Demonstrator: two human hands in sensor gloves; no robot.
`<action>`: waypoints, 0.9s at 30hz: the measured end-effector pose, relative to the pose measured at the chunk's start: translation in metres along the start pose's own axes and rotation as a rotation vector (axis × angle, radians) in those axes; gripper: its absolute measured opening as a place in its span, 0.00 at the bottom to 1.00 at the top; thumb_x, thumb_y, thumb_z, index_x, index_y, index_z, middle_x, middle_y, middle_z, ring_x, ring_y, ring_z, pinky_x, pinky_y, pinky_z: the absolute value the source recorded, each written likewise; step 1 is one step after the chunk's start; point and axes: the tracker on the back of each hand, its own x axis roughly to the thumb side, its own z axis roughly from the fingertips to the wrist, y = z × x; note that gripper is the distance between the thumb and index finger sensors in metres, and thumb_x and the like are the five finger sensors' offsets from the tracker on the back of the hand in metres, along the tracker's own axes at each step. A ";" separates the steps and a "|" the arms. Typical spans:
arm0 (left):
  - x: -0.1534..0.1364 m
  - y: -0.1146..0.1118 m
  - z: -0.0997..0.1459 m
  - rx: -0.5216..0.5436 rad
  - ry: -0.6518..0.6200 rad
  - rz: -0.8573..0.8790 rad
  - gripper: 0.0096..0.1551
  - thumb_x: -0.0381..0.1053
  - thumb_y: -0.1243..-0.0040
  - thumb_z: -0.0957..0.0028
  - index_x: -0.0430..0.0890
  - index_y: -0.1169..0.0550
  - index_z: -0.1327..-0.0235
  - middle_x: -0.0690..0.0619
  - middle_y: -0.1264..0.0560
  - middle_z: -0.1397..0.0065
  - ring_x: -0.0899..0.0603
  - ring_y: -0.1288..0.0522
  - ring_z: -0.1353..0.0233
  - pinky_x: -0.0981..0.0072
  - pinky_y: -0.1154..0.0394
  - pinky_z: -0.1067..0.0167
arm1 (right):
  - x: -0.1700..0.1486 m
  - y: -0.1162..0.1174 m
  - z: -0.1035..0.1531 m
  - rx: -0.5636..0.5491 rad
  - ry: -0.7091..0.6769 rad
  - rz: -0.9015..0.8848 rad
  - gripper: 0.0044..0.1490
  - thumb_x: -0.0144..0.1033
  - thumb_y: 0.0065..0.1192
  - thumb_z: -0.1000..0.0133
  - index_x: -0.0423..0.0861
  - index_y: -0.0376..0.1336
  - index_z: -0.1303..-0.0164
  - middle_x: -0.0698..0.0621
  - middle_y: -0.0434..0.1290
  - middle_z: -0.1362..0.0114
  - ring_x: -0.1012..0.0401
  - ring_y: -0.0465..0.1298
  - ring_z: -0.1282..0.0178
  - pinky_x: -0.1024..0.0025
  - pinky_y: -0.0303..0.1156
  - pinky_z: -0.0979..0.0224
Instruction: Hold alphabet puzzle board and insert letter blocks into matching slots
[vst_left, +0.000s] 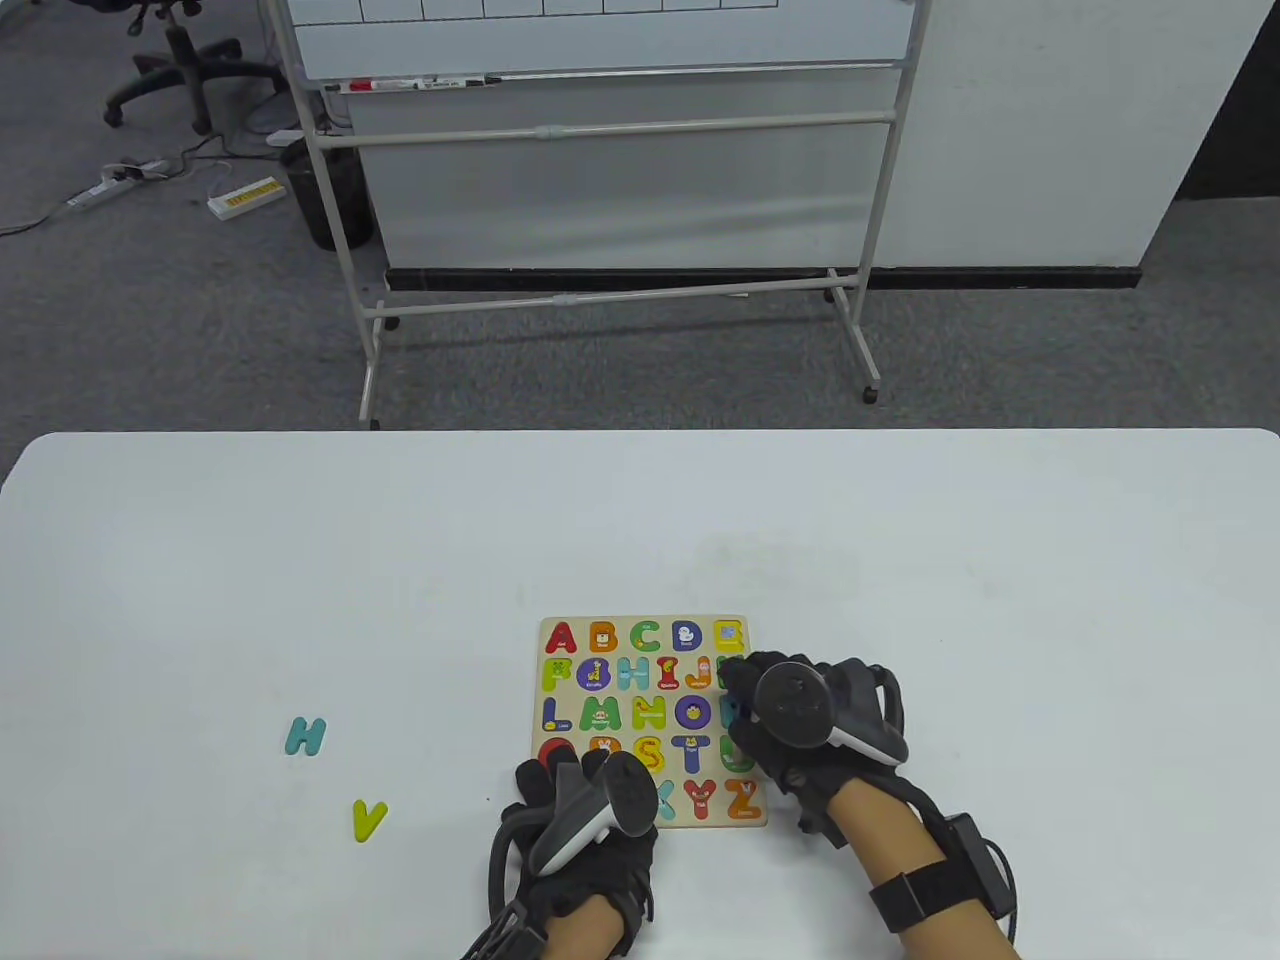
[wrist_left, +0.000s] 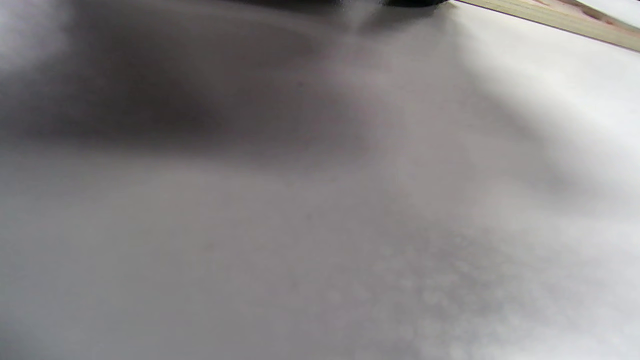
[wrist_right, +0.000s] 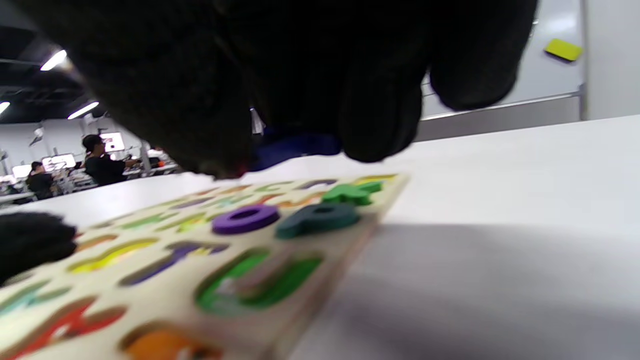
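A wooden alphabet puzzle board (vst_left: 650, 720) lies flat on a white table (vst_left: 640, 540), close to the near edge and a little right of centre. Most of its slots hold colourful letters. The left hand (vst_left: 575, 810), in a black sensor glove, rests on the board's near left corner with fingers spread across it. The right hand (vst_left: 800, 720), also gloved, hovers over the board's right edge. Its fingers (wrist_right: 380, 115) curl downward around a dark blue letter block (wrist_right: 295, 145), held just above the board; which letter it is cannot be made out. In the right wrist view, a purple O (wrist_right: 245, 218), a teal P (wrist_right: 317, 219) and a green K (wrist_right: 352, 192) sit in their slots. Two loose letters lie on the table well to the left of the board: a teal H (vst_left: 305, 737) and, nearer, a yellow V (vst_left: 368, 820).
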 end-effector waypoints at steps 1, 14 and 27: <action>0.000 0.000 0.000 0.001 -0.001 0.000 0.51 0.61 0.65 0.42 0.34 0.68 0.25 0.26 0.74 0.24 0.15 0.73 0.28 0.21 0.61 0.36 | 0.005 0.004 0.000 0.012 -0.020 0.013 0.42 0.43 0.81 0.54 0.44 0.69 0.28 0.41 0.76 0.28 0.48 0.83 0.39 0.42 0.72 0.32; 0.000 0.000 0.000 0.003 0.001 -0.006 0.51 0.61 0.65 0.42 0.34 0.68 0.25 0.26 0.74 0.24 0.15 0.73 0.27 0.21 0.60 0.36 | 0.042 0.026 0.001 0.046 -0.130 0.103 0.41 0.44 0.82 0.54 0.45 0.70 0.29 0.43 0.77 0.29 0.49 0.83 0.40 0.41 0.69 0.29; 0.000 0.000 0.000 0.001 -0.002 -0.001 0.51 0.61 0.64 0.42 0.34 0.68 0.25 0.26 0.74 0.24 0.15 0.73 0.27 0.21 0.61 0.36 | 0.046 0.029 0.000 0.041 -0.123 0.116 0.37 0.43 0.81 0.53 0.45 0.72 0.33 0.43 0.79 0.30 0.49 0.84 0.41 0.41 0.69 0.30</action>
